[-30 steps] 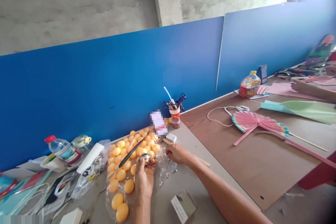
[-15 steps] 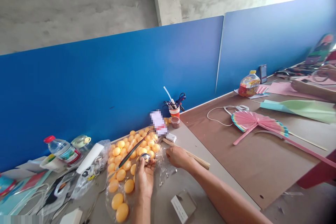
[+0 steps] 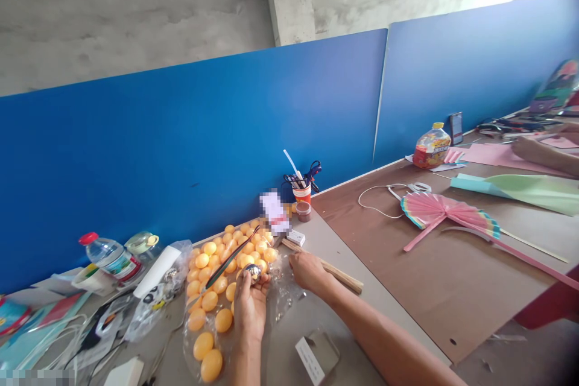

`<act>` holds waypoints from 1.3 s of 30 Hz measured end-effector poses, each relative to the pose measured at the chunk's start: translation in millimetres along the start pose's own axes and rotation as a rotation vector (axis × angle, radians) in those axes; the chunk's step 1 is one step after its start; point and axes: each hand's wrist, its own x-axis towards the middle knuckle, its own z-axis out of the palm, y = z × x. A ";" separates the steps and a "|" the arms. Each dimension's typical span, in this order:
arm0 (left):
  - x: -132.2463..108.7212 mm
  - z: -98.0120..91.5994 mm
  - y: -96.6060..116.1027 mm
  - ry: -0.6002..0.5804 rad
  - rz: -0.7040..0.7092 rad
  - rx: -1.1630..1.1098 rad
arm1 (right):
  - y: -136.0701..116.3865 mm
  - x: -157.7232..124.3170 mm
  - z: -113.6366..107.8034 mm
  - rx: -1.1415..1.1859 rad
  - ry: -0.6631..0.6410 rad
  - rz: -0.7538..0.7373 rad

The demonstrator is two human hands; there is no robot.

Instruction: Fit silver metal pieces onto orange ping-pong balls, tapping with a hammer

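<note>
My left hand (image 3: 253, 310), palm up, has its fingers curled round a shiny silver ball (image 3: 253, 272). To its right, my right hand (image 3: 309, 271) is closed at the edge of a clear plastic bag (image 3: 284, 301) with small bits in it. Whatever its fingers pinch is hidden. Several orange balls (image 3: 210, 301) lie in a clear bag to the left of and beyond my left hand. Dark tweezers (image 3: 231, 258) rest across those balls. Wooden sticks (image 3: 342, 276) lie behind my right wrist.
A small white box (image 3: 296, 237), a lidded tub (image 3: 303, 211) and a cup of tools (image 3: 301, 194) stand near the blue partition (image 3: 181, 151). Bottles (image 3: 113, 258) and cables crowd the left. A pink paper fan (image 3: 446, 211) lies right; a co-worker's arm (image 3: 545, 155) is beyond.
My hands and the silver ball keep nearly the same place. The view has shifted very slightly. At the far right, the co-worker's hand has moved a little.
</note>
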 end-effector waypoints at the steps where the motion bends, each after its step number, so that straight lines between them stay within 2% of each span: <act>1: -0.2 0.2 0.2 0.002 0.000 0.000 | -0.3 0.4 -0.7 0.028 0.023 -0.004; 3: -1.3 1.4 0.8 0.011 0.002 0.002 | -2.3 0.8 -3.5 0.193 0.082 -0.032; 5: -3.6 3.6 1.3 0.011 0.009 0.013 | -6.8 0.2 -6.9 0.524 0.067 -0.078; 8: -8.3 7.9 0.9 -0.034 0.016 0.052 | -16.5 -3.1 -8.4 1.033 -0.125 -0.180; 11: -12.0 11.2 -0.8 -0.071 0.034 0.084 | -25.3 -7.2 -3.3 1.243 -0.209 -0.261; 19: -14.6 14.0 -5.4 -0.101 0.049 0.129 | -33.7 -7.1 14.7 1.369 -0.173 -0.211; 27: -18.2 17.9 -3.4 -0.099 0.034 0.130 | -35.5 -5.2 18.1 1.334 -0.122 -0.118; 32: -18.1 17.3 -2.8 -0.093 0.020 0.119 | -35.8 -4.4 21.1 1.326 -0.091 -0.131; 39: -19.7 17.1 -2.9 -0.112 0.031 0.137 | -34.1 -3.9 20.1 1.295 -0.112 -0.152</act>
